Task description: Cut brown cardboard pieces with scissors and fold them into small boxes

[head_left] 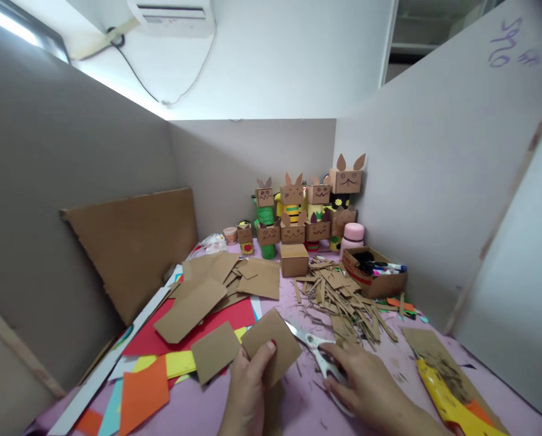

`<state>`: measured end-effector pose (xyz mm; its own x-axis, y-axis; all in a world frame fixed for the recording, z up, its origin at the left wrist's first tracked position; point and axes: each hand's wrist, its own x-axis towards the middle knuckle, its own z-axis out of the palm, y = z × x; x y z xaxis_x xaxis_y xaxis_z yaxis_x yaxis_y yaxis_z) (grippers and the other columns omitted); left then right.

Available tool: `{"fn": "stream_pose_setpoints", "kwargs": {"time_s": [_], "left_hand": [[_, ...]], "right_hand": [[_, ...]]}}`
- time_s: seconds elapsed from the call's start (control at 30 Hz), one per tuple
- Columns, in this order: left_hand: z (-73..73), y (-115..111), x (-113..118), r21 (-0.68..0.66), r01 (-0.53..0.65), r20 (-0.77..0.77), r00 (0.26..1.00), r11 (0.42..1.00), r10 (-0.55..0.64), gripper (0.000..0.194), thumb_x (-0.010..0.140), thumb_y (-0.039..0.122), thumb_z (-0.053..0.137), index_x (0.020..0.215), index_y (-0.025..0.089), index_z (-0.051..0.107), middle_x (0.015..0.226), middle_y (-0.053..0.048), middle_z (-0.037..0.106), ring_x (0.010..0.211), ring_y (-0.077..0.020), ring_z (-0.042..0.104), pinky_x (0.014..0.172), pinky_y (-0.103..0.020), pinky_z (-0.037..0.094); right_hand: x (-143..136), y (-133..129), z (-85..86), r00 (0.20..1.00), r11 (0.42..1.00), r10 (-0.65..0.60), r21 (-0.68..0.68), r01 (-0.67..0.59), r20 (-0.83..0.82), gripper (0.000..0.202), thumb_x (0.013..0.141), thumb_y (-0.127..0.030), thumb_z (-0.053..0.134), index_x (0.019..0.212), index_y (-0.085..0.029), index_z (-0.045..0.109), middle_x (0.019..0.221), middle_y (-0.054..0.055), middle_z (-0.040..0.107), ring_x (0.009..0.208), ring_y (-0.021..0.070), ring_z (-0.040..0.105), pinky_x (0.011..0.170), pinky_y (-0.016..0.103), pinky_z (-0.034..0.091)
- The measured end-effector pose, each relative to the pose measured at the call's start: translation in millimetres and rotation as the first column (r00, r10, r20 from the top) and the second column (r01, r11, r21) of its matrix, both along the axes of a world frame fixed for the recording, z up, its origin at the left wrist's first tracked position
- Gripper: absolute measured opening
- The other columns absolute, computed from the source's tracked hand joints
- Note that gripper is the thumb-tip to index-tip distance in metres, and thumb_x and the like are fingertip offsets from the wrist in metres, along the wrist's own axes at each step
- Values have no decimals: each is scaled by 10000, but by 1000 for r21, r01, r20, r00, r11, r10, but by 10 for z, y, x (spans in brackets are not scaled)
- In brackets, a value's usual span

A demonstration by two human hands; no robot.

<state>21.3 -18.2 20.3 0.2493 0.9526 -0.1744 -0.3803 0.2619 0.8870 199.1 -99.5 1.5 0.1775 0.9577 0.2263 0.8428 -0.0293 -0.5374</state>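
A cardboard square [277, 348] is at the lower centre of the frame, held up at a slant with one corner toward the top. It lies just beyond the left hand [247, 384] and to the left of the right hand [366, 378]. The left hand is the nearer, gripping it by the lower edge with the thumb flat on its face and the fingers out of sight behind.

White-handled scissors [313, 341] lie right of the square, their long axis slanting from the lower right to the upper left, with the blades reaching the square's upper right edge. Whether they touch it, and how far the blades are parted, I cannot tell. The right hand is curled around the scissors' handles, with the fingers partly closed.

Just left of the square is another cardboard piece [215, 353], and farther left are an orange paper piece [143, 393] and red paper [148, 339]. Beyond the hands, right of centre, cardboard strips [338, 293] lie in a loose heap beside an open cardboard box [382, 284] of pens. A small closed box [294, 261] sits near the centre, in front of the cardboard animal figures [292, 230].
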Motion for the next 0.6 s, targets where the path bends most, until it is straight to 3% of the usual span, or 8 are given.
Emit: {"fn": "stream_pose_setpoints", "kwargs": {"time_s": [0.07, 0.23, 0.47, 0.6], "left_hand": [[36, 18, -20, -17, -62, 34, 997, 998, 63, 249, 700, 258, 666, 911, 208, 544, 757, 13, 705, 698, -158, 648, 667, -272, 499], [100, 69, -60, -1, -128, 102, 987, 992, 128, 212, 684, 210, 675, 816, 212, 508, 794, 4, 714, 767, -170, 669, 733, -289, 508], [158, 77, -77, -50, -159, 129, 978, 986, 164, 197, 670, 189, 672, 811, 207, 536, 698, 24, 697, 659, -156, 673, 614, -253, 510], [136, 83, -72, -48, -187, 159, 968, 981, 192, 198, 658, 171, 679, 798, 201, 542, 722, 8, 705, 734, -160, 675, 673, -255, 517]], "right_hand": [[-30, -7, -14, 985, 996, 34, -81, -21, 168, 398, 741, -200, 541, 1135, -201, 602, 1026, 153, 649, 935, 334, 588, 775, 445, 458], [-22, 11, -54, 968, 991, 41, -133, -8, 249, 376, 837, -258, 439, 1177, -174, 577, 1067, 179, 629, 975, 327, 595, 792, 451, 496], [76, 40, -97, 926, 994, 66, -103, -29, 372, 487, 773, -183, 465, 1253, -151, 539, 1165, 189, 598, 1065, 342, 558, 888, 490, 459], [117, 41, -119, 926, 992, 74, -126, -29, 370, 531, 723, -136, 483, 1249, -100, 540, 1101, 208, 625, 1004, 348, 589, 846, 482, 476]]}}
